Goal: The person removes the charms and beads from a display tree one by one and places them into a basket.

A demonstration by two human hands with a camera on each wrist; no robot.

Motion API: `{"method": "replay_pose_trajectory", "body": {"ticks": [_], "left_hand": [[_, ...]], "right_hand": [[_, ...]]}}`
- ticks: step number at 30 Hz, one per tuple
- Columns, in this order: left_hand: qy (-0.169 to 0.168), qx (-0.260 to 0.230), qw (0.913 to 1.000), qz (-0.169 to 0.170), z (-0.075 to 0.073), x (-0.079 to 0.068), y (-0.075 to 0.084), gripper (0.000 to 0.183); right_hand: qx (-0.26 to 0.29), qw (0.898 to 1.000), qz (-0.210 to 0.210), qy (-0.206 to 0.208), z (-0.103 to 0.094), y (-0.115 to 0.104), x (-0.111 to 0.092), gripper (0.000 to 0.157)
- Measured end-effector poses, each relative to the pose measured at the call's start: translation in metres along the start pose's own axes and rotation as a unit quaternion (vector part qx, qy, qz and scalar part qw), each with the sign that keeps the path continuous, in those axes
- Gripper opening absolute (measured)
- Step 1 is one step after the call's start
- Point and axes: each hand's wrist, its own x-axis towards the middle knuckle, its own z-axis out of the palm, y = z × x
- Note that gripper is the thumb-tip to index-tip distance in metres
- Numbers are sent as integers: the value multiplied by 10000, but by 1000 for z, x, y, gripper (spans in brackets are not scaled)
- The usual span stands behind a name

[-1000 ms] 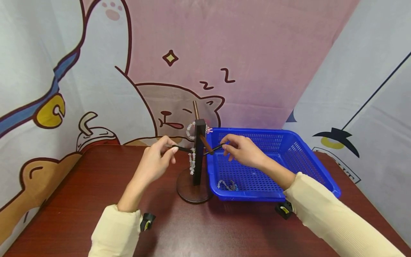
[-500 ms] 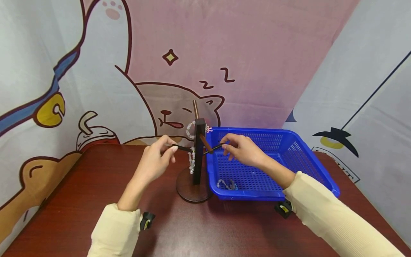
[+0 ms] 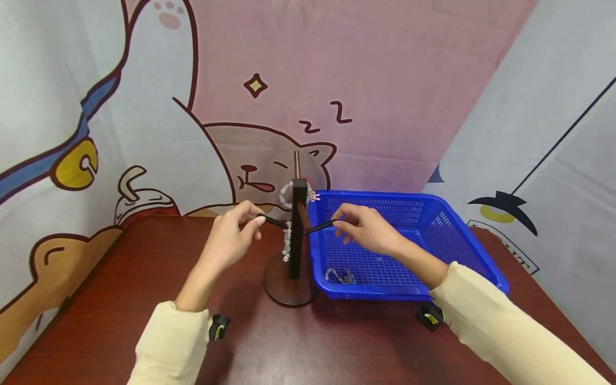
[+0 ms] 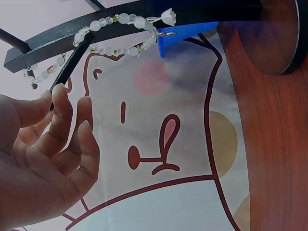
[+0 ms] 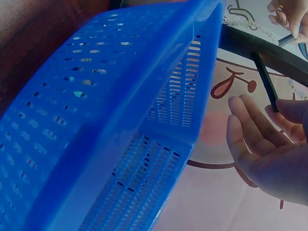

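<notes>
A dark wooden stand (image 3: pixel 298 240) with a round base and several pegs stands upright on the table. My left hand (image 3: pixel 233 230) pinches the end of its left peg (image 3: pixel 274 220) between thumb and forefinger. At the other side, my right hand (image 3: pixel 368 227) pinches the tip of the right peg (image 3: pixel 318 227). A clear and white beaded bracelet (image 4: pixel 126 19) hangs over the left peg, close to the post. Higher up hangs another pale beaded bracelet (image 3: pixel 285 197), with a pink bow-like charm (image 3: pixel 315 196), partly hidden behind the post.
A blue plastic basket (image 3: pixel 380 291) sits right of the stand, its left rim close to the post. Inside lies a pale beaded bracelet (image 3: pixel 340 276). The brown table (image 3: pixel 231 353) runs back to a cartoon-printed cloth (image 3: pixel 385 107).
The stand has turned slightly, and its top peg now points more upright in the head view. Both hands keep their pinch on the pegs; the right has shifted slightly right and down.
</notes>
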Motion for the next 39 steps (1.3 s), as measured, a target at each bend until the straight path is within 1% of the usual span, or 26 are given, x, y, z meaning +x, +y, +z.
{"method": "replay_pose_trajectory", "body": {"ticks": [4,9,16,23,31,36,39], "left_hand": [[23,65,10000,-10,-1,3,-2,7],[-26,79,10000,-46,-1,8,-4,9],[-123,-35,9998,-129,0,17,-7,13],[-162,-101,9997,-179,3,24,-9,14],[-66,-93,9998,-169,4,21,-10,20],[-29,-64,10000,2,4,16,-9,27],[61,-130,9998,103,3,12,-7,32]], "right_hand": [[37,10000,-79,-14,2,-3,-4,7],[56,9999,-147,-20,4,-5,-9,4],[94,9998,-188,-58,5,-7,-11,4],[258,9994,-233,-93,6,-9,-12,3],[287,9993,-231,-103,6,-11,-12,4],[363,9991,-198,-125,6,-11,-12,5],[389,9990,-180,-137,6,-11,-12,5]]}}
